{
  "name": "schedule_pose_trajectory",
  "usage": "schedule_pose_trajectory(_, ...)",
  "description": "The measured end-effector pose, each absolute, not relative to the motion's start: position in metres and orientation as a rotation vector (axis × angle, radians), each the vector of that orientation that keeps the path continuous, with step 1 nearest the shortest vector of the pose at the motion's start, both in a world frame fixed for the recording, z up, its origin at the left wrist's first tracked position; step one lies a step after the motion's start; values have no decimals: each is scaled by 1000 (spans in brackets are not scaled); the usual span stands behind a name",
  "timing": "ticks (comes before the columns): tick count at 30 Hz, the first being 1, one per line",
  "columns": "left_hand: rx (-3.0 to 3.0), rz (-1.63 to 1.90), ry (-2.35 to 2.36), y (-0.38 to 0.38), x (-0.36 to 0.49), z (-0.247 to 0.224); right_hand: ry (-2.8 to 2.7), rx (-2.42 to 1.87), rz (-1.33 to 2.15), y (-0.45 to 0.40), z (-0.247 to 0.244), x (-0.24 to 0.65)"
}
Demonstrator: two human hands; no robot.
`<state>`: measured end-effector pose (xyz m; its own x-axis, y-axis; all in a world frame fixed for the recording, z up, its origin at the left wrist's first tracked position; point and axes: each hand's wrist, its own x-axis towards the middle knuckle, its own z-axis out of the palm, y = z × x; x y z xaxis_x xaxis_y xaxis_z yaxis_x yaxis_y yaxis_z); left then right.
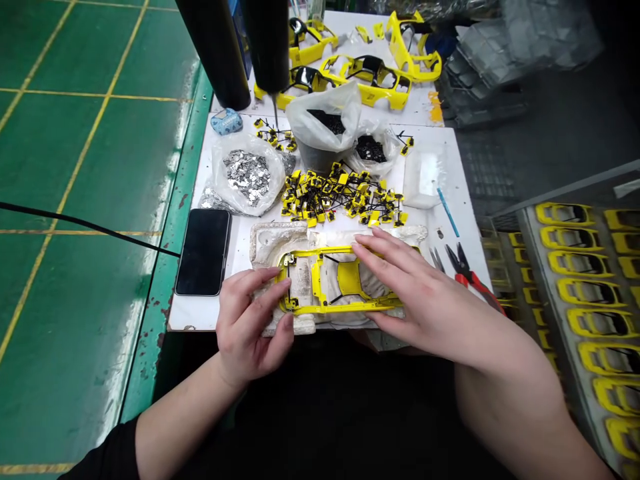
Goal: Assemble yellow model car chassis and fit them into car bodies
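- Touching the left end of a yellow car shell (pixel 349 277) with fingertips of left hand (pixel 253 327); grip unclosed, thumb apart from fingers.
- Spanning the right part with right hand (pixel 415 293), fingers over far rail, thumb near the close one; cannot tell a clamped grip from a loose one.
- Set, shell and all, in a pale cradle (pixel 265 241) at near edge of white surface (pixel 465 193).
- Just beyond, heaped small yellow-and-black parts (pixel 345 197).
- Flanked by phone (pixel 203 252) and red-handled pliers (pixel 464 267).

A yellow car shell (pixel 349 278) is lying open side up, stretching from the left fingers (pixel 265 303) at one end to beneath the right fingers (pixel 390 265) at the other.
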<state>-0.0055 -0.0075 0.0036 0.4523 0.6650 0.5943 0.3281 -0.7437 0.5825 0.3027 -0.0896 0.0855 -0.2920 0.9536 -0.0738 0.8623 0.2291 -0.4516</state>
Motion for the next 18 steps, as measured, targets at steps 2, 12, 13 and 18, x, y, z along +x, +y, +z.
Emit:
schedule_pose_trajectory(2, 2336, 1222, 829, -7, -5, 4, -2168, -1718, 565, -95, 91, 301)
schedule_pose_trajectory(12, 2336, 1240, 819, -6, -6, 1, -1103, -2129, -174, -110, 58, 353)
schedule_pose_trajectory(13, 2339, 1241, 818, -6, -6, 1, -1093, -2157, -95, -109, 54, 357)
schedule_pose_trajectory(18, 2349, 1217, 810, -5, -6, 2, -1061, -2120, 225, -100, 46, 356)
